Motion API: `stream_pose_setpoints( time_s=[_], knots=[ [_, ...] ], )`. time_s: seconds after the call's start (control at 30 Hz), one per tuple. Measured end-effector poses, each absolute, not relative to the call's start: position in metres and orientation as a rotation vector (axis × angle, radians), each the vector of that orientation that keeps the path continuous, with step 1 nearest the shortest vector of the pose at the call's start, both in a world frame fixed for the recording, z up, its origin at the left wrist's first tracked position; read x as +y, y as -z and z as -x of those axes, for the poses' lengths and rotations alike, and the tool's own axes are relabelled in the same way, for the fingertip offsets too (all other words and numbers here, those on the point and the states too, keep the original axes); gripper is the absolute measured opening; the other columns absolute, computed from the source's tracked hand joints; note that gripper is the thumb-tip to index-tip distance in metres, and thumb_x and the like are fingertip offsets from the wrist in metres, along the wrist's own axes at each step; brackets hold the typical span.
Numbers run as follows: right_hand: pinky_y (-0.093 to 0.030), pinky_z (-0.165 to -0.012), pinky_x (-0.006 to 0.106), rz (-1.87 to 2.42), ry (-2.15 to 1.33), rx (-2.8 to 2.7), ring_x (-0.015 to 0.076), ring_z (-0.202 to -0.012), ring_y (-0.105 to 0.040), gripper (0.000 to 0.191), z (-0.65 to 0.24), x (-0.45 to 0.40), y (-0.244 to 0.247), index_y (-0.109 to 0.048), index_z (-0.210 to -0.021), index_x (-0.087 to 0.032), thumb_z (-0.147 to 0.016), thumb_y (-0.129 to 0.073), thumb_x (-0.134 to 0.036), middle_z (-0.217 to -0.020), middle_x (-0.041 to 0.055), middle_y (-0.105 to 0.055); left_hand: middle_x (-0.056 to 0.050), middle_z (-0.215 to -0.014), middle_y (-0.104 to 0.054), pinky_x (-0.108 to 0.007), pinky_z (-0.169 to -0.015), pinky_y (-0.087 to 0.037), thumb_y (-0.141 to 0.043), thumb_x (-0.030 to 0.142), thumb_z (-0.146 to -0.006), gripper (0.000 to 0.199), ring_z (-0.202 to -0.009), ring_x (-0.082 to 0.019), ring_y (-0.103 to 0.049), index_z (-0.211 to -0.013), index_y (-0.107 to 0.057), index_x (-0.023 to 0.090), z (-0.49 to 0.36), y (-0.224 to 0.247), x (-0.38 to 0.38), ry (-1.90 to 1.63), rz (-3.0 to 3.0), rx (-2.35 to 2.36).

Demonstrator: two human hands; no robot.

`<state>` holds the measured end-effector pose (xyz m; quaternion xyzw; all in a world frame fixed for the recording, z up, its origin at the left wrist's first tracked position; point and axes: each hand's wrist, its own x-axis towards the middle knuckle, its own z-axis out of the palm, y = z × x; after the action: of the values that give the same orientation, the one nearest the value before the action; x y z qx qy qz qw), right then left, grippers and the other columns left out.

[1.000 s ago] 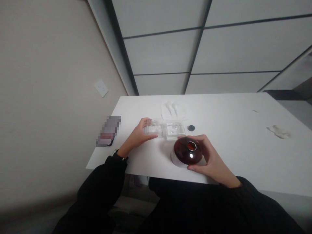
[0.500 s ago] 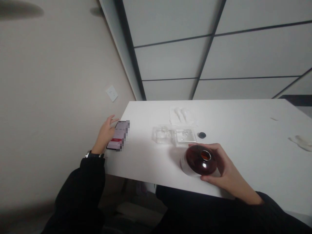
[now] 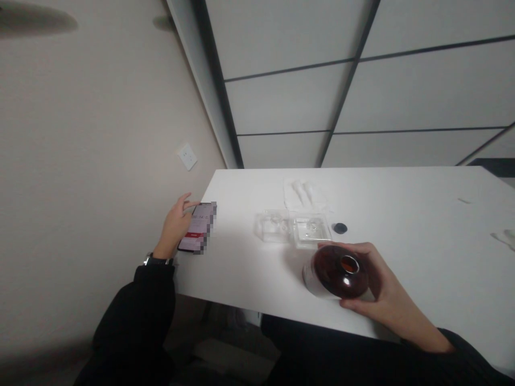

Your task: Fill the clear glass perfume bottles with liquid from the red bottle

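Observation:
My right hand (image 3: 380,287) is wrapped around the side of a dark brown bottle (image 3: 332,273) with a pale label. The bottle's round mouth is uncovered, and it leans towards me and to the right over the table. A small black cap (image 3: 340,228) lies just beyond it. Behind the bottle sits a clear plastic box (image 3: 309,231), its transparent lid half (image 3: 274,226) folded out to the left. At the table's left edge, my left hand (image 3: 177,225) rests against a phone (image 3: 197,230) with its screen lit, fingers stretched out and apart.
Two whitish pieces (image 3: 302,192) lie on a clear sheet behind the box. At the far right are a thin strip (image 3: 464,201) and a pale item (image 3: 505,238) cut off by the frame. The white table (image 3: 241,268) meets a wall with a socket (image 3: 187,156) on the left.
My view has shifted a little, so everything appears slightly lower and further right. My right hand keeps hold of the bottle, and my left hand stays by the phone.

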<state>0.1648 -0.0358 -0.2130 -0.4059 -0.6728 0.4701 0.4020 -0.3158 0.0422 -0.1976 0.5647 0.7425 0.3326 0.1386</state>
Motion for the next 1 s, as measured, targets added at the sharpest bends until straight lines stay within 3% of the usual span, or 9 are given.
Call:
stream_pose_setpoints(
  time_s=[0.13, 0.3, 0.47, 0.7, 0.8, 0.9, 1.0],
  knots=[
    [-0.058, -0.107, 0.055, 1.052, -1.172, -1.681, 0.0373, -0.129, -0.068, 0.068, -0.164, -0.036, 0.214, -0.059, -0.129, -0.029, -0.072, -0.092, -0.049, -0.144, 0.0164, -0.067, -0.009, -0.122, -0.076, -0.048, -0.109, -0.05, -0.056, 0.019, -0.08, 0.066, -0.109, -0.029, -0.068, -0.146, -0.054, 0.019, 0.32, 0.197, 0.037, -1.038, -1.556, 2.178],
    [-0.058, -0.109, 0.057, 1.07, -1.164, -1.687, 0.0392, -0.13, -0.067, 0.069, -0.165, -0.037, 0.215, -0.061, -0.129, -0.031, -0.07, -0.093, -0.046, -0.143, 0.014, -0.068, -0.015, -0.148, -0.06, -0.047, -0.12, -0.044, -0.052, 0.02, -0.075, 0.069, -0.136, -0.029, -0.059, -0.144, -0.051, 0.018, 0.332, 0.204, 0.032, -1.175, -1.298, 2.076],
    [-0.058, -0.108, 0.06, 1.065, -1.166, -1.701, 0.0395, -0.133, -0.065, 0.069, -0.166, -0.037, 0.218, -0.058, -0.133, -0.035, -0.073, -0.091, -0.048, -0.147, 0.0123, -0.066, -0.016, -0.154, -0.06, -0.049, -0.117, -0.052, -0.057, 0.021, -0.067, 0.079, -0.138, -0.031, -0.062, -0.146, -0.052, 0.017, 0.332, 0.207, 0.017, -1.108, -1.099, 1.778],
    [-0.06, -0.106, 0.057, 1.079, -1.148, -1.702, 0.0388, -0.129, -0.068, 0.069, -0.166, -0.038, 0.216, -0.06, -0.131, -0.033, -0.071, -0.092, -0.046, -0.142, 0.0124, -0.068, -0.007, -0.165, -0.05, -0.05, -0.131, -0.038, -0.064, 0.016, -0.056, 0.099, -0.155, -0.033, -0.044, -0.154, -0.05, 0.022, 0.326, 0.201, 0.003, -1.059, -1.026, 1.584],
    [-0.06, -0.106, 0.056, 1.069, -1.158, -1.694, 0.0388, -0.129, -0.068, 0.069, -0.166, -0.038, 0.215, -0.06, -0.13, -0.032, -0.071, -0.092, -0.045, -0.142, 0.0127, -0.068, -0.006, -0.168, -0.045, -0.049, -0.124, -0.047, -0.069, 0.014, -0.058, 0.106, -0.154, -0.034, -0.045, -0.16, -0.043, 0.026, 0.326, 0.201, 0.001, -1.03, -1.004, 1.537],
    [-0.059, -0.106, 0.056, 1.068, -1.154, -1.702, 0.0384, -0.13, -0.067, 0.068, -0.165, -0.037, 0.215, -0.059, -0.131, -0.033, -0.072, -0.092, -0.045, -0.143, 0.0128, -0.068, -0.006, -0.171, -0.041, -0.039, -0.109, -0.059, -0.073, 0.013, -0.061, 0.112, -0.148, -0.033, -0.052, -0.165, -0.034, 0.029, 0.327, 0.203, 0.001, -1.028, -0.962, 1.501],
    [-0.059, -0.107, 0.057, 1.051, -1.148, -1.716, 0.0378, -0.131, -0.067, 0.068, -0.166, -0.036, 0.217, -0.057, -0.133, -0.034, -0.074, -0.09, -0.048, -0.144, 0.0119, -0.067, -0.007, -0.169, -0.043, -0.03, -0.096, -0.063, -0.073, 0.009, -0.062, 0.115, -0.14, -0.03, -0.061, -0.166, -0.03, 0.032, 0.328, 0.204, 0.002, -1.03, -0.941, 1.476]
  ],
)
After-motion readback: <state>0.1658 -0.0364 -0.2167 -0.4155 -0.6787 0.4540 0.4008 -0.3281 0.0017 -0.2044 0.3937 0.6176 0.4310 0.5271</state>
